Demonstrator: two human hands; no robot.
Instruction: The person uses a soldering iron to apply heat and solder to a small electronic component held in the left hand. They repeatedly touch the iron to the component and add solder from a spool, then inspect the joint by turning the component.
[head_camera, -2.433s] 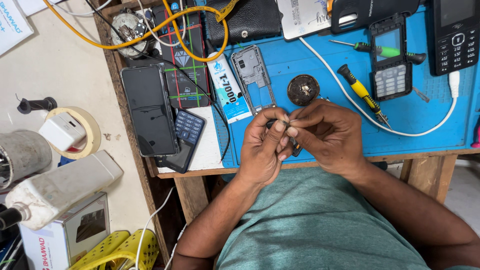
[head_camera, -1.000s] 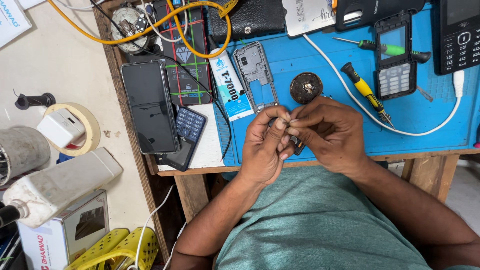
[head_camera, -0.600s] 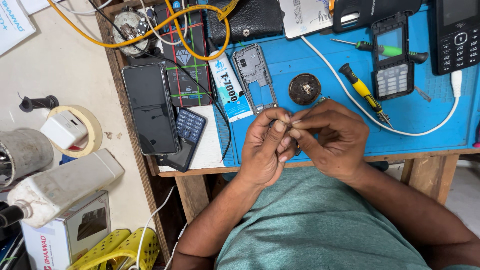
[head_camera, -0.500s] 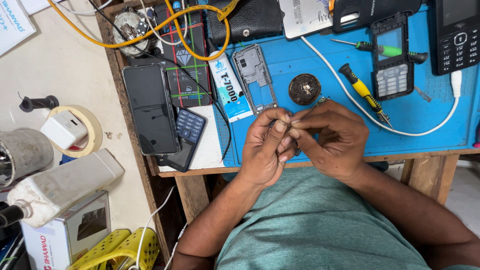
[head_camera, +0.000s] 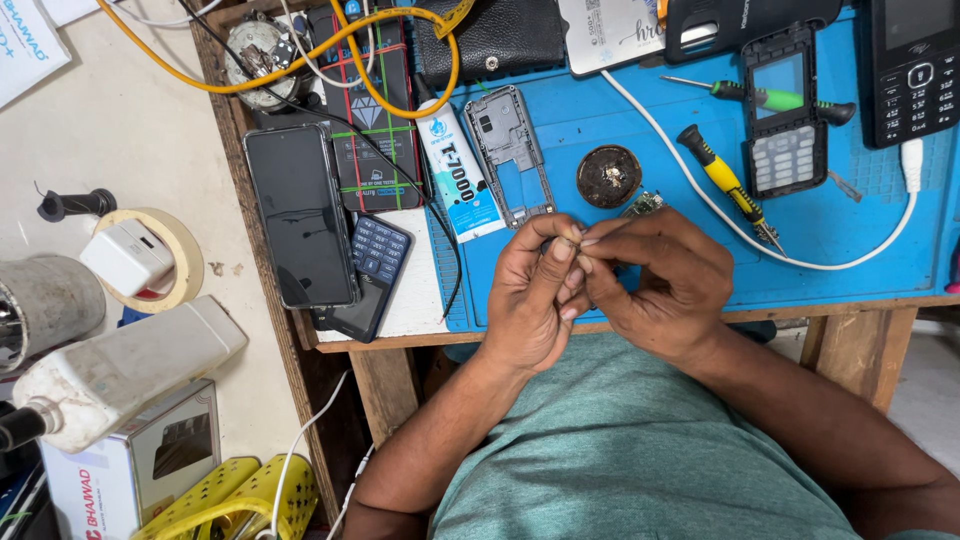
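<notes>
A tiny part, pinched between left hand and right hand fingers, has barely moved: the fiddling goes on.

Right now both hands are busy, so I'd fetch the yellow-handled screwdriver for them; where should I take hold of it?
Take the yellow-handled screwdriver by its thick yellow and black handle, coming from above. It lies flat on the blue mat, slanted, with its metal tip pointing down toward the white cable that runs alongside. The handle's upper end lies clear of the cable, so a grip there is probably easiest.
</notes>
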